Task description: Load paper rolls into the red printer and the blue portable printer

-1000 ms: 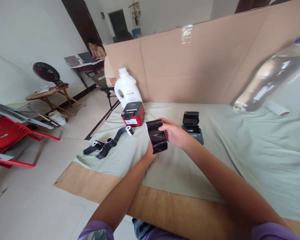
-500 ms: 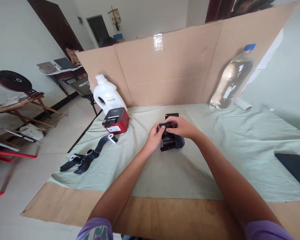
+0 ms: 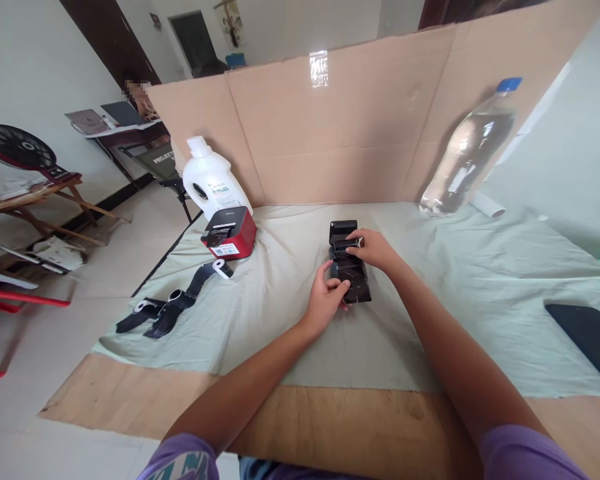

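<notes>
A small dark printer-like device (image 3: 343,230) lies on the cloth in front of me, its lid flipped up at the far side. Fingers of my right hand (image 3: 373,248) pinch the right end of a black paper roll (image 3: 347,245) in the device. From the roll a glossy black strip (image 3: 355,283) runs down toward me. My left hand (image 3: 325,300) has its thumb on the strip's lower left edge, with the index finger stretched along the device's left side. Its other fingers are partly hidden beneath.
Left stand a red-and-black printer (image 3: 233,233) and a white detergent jug (image 3: 214,177). Unrolled black paper rolls (image 3: 180,300) lie nearer. A clear bottle (image 3: 467,160) and a white tube (image 3: 487,205) are at the back right, before a cardboard screen (image 3: 330,133). A black phone-like slab (image 3: 585,340) lies right.
My left hand has moved from the roll down to the strip's loose end, which now lies extended toward me. My right hand has shifted to the roll's right end.
</notes>
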A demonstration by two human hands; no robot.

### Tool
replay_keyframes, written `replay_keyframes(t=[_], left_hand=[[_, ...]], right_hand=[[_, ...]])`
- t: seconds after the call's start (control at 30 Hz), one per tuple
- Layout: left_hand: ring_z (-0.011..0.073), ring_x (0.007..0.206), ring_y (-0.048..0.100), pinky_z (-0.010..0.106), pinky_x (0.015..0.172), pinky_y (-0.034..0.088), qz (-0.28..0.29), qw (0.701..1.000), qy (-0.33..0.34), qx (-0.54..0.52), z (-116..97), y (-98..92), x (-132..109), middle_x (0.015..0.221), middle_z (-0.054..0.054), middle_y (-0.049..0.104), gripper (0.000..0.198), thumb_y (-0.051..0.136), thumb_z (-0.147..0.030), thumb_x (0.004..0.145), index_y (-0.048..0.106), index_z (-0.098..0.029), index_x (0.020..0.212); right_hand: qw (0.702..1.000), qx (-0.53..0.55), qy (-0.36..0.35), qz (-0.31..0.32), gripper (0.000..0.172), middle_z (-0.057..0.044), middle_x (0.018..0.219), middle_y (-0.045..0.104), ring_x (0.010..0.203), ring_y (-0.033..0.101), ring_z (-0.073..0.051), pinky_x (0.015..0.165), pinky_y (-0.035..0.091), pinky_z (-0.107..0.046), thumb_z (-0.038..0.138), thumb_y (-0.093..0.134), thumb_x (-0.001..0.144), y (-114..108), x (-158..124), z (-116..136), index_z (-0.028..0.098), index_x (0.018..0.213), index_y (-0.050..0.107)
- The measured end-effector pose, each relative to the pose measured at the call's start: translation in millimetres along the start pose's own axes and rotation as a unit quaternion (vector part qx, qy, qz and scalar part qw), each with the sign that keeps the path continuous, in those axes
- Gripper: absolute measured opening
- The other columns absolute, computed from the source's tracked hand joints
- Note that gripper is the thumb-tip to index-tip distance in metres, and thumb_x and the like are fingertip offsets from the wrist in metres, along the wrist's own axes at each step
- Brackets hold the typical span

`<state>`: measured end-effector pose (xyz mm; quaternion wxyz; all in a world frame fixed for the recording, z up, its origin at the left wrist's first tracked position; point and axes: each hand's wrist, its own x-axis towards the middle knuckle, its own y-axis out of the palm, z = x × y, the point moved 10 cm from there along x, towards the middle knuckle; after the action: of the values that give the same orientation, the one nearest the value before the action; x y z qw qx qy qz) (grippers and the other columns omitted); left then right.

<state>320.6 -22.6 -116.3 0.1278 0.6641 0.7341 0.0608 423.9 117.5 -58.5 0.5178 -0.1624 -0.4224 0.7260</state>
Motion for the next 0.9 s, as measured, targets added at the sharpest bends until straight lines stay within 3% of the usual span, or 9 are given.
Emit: replay_keyframes(t=[0.33,0.53,0.63,0.73,0.8,0.9], left_hand=[[0.0068,0.043,0.052,0.019,0.043,0.043,-0.012,1.000,0.015,0.015,1,-2.9,-2,0.065,-0.010,0.054,0.077,0.075,-0.043,0.076,0.036,-0.019,0.138],[0.0072,0.040,0.052,0.019,0.043,0.042,-0.008,1.000,0.008,0.019,4,-3.2,-1,0.061,-0.011,0.053,0.075,0.074,-0.044,0.077,0.037,-0.018,0.137],[0.0075,0.040,0.051,0.020,0.042,0.042,-0.004,1.000,0.010,0.023,4,-3.4,-1,0.060,-0.011,0.052,0.076,0.074,-0.044,0.076,0.037,-0.017,0.138],[0.0065,0.040,0.048,0.020,0.043,0.042,-0.005,0.999,0.017,0.028,4,-4.3,0,0.059,-0.011,0.050,0.075,0.073,-0.043,0.076,0.040,-0.018,0.139],[0.0059,0.040,0.044,0.020,0.043,0.042,0.005,0.999,0.028,0.041,5,-3.0,1,0.056,-0.011,0.047,0.061,0.072,-0.042,0.078,0.052,-0.018,0.130],[0.0060,0.043,0.043,0.020,0.043,0.043,0.026,0.996,0.042,0.073,6,0.9,1,0.056,-0.006,0.051,0.033,0.068,-0.040,0.079,0.071,-0.016,0.101]], right_hand=[[0.999,-0.047,-0.006,0.022,0.028,-0.012,0.114,0.064,0.101,0.063,-0.025,0.095,0.046,-0.037,0.021,0.067,0.080,15,-1,2,0.017,0.106,0.075],[0.998,-0.059,0.035,0.003,0.019,-0.010,0.107,0.057,0.092,0.062,-0.023,0.087,0.049,-0.037,0.018,0.064,0.078,18,-7,3,0.018,0.096,0.071],[0.993,-0.061,0.073,-0.065,0.032,-0.015,0.113,0.055,0.098,0.059,-0.029,0.086,0.049,-0.042,0.023,0.067,0.075,7,-9,-2,0.017,0.107,0.062],[0.988,0.011,0.046,-0.149,0.050,-0.017,0.123,0.055,0.098,0.057,-0.027,0.090,0.047,-0.043,0.027,0.063,0.080,-8,-7,-2,0.015,0.126,0.048],[0.985,0.078,0.017,-0.150,0.050,-0.014,0.124,0.058,0.084,0.058,-0.021,0.088,0.048,-0.040,0.028,0.056,0.085,-11,-2,-3,0.017,0.132,0.043],[0.985,0.108,-0.017,-0.131,0.038,-0.009,0.114,0.061,0.069,0.055,-0.015,0.083,0.049,-0.037,0.029,0.053,0.087,-17,3,-1,0.019,0.124,0.053]])
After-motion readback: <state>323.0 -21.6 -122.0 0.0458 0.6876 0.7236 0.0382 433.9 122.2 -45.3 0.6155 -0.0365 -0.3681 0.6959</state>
